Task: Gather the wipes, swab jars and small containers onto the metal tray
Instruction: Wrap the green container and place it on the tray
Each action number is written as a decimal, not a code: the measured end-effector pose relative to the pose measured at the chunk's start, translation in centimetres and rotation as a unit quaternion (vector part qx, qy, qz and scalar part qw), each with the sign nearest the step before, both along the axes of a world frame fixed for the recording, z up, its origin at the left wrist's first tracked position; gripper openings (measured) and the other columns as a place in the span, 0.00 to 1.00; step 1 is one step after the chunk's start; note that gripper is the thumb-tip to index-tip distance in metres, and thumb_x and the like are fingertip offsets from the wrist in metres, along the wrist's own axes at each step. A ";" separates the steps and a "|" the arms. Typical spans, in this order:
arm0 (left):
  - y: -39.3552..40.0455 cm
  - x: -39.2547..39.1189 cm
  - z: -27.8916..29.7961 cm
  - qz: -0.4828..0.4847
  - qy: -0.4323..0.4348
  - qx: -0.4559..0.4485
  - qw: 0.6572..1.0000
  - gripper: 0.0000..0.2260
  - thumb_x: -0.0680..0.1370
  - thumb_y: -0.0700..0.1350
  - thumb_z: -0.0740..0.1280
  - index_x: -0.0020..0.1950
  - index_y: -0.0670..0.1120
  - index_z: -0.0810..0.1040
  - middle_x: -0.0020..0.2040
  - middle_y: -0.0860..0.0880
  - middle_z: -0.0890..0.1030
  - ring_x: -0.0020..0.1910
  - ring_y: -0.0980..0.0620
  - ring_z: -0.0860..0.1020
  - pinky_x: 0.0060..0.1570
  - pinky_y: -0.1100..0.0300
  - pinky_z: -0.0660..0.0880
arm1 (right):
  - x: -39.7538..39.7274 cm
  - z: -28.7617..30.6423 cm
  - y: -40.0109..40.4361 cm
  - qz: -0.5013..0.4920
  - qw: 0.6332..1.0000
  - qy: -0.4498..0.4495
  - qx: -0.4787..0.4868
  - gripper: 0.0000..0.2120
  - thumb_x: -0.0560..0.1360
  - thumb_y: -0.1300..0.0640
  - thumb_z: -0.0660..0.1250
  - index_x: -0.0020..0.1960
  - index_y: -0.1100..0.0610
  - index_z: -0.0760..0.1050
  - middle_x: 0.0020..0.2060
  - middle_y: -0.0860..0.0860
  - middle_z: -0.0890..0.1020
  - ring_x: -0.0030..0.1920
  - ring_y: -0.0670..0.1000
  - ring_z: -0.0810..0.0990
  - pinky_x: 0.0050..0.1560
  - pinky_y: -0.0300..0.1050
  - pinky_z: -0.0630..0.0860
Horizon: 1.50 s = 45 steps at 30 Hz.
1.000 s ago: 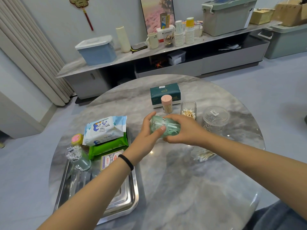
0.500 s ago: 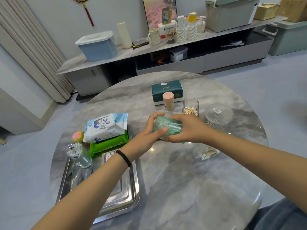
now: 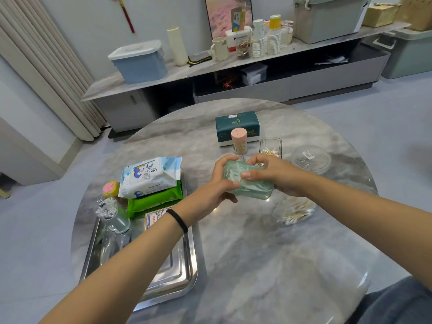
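A round marbled surface (image 3: 233, 265) carried the job: at its left edge lay the metal tray (image 3: 184, 272), already loaded at its far end with a blue-and-white baby wipes pack (image 3: 149, 176) stacked on a green wipes pack (image 3: 154, 201), a clear swab jar (image 3: 112, 215) and a small pink-lidded container (image 3: 110, 188). Well to the right of the tray, above the middle of the surface, a person held a translucent green container (image 3: 250, 183) between both hands: the left hand (image 3: 215, 190) was wrapped around its left end, the right hand (image 3: 275, 175) curled over its right end, thumb across the top. The container looked smooth and light, so a firm grasp by the left hand alone would likely do before the right let go, followed by a low carry left to the tray's bare near half, clear of the upright jar. Waiting beyond the hands were a dark green tissue box (image 3: 237, 126), a round clear lidded tub (image 3: 311, 159), a loose bag of cotton swabs (image 3: 293, 210), a clear swab holder (image 3: 270, 147) and a pink-capped toothpick jar (image 3: 239, 140).
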<state>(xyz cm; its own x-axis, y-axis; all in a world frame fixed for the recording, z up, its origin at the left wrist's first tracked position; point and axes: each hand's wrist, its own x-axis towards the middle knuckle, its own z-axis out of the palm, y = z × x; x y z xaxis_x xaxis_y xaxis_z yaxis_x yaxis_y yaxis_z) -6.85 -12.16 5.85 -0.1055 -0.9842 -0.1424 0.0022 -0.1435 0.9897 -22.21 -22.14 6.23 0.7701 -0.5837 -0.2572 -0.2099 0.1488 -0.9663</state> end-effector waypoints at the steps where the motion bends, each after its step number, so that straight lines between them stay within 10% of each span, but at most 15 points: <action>1: 0.0 0.1 0.1 -0.003 -0.017 0.002 1.000 0.25 0.64 0.51 0.65 0.58 0.64 0.63 0.57 0.47 0.68 0.48 0.50 0.73 0.41 0.62 0.74 | 0.1 0.0 -0.1 0.004 1.000 -0.005 0.007 0.17 0.61 0.51 0.78 0.41 0.54 0.72 0.37 0.51 0.81 0.38 0.51 0.79 0.39 0.43 0.73; 11: 0.8 0.6 0.8 0.006 -0.169 -0.041 0.985 0.22 0.79 0.42 0.61 0.68 0.57 0.56 0.60 0.49 0.72 0.56 0.51 0.78 0.61 0.57 0.75 | 0.4 0.1 0.0 0.007 0.998 -0.006 0.069 0.14 0.61 0.46 0.70 0.38 0.55 0.73 0.34 0.51 0.80 0.34 0.49 0.78 0.39 0.42 0.74; 26: 1.1 0.2 1.5 0.099 -0.089 -0.075 0.988 0.21 0.75 0.40 0.68 0.59 0.62 0.65 0.60 0.47 0.71 0.52 0.47 0.81 0.45 0.46 0.82 | 0.3 1.3 -0.2 -0.003 1.000 0.026 0.018 0.18 0.59 0.41 0.71 0.38 0.53 0.71 0.36 0.50 0.79 0.35 0.48 0.77 0.34 0.40 0.72; 45: 0.8 0.2 0.7 0.086 -0.093 -0.051 0.991 0.21 0.70 0.48 0.67 0.61 0.57 0.66 0.53 0.52 0.74 0.44 0.62 0.76 0.40 0.69 0.74 | 0.3 1.2 0.0 0.038 0.999 -0.012 0.011 0.15 0.61 0.43 0.69 0.37 0.54 0.72 0.32 0.48 0.77 0.31 0.46 0.74 0.32 0.38 0.69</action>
<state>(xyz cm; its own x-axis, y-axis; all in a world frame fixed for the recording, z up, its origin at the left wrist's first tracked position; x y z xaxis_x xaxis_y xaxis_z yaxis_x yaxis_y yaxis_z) -6.64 -11.40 6.53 0.0838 -0.9956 -0.0424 -0.1662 -0.0559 0.9845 -21.96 -22.18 7.45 0.8185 -0.5174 -0.2499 -0.1984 0.1537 -0.9680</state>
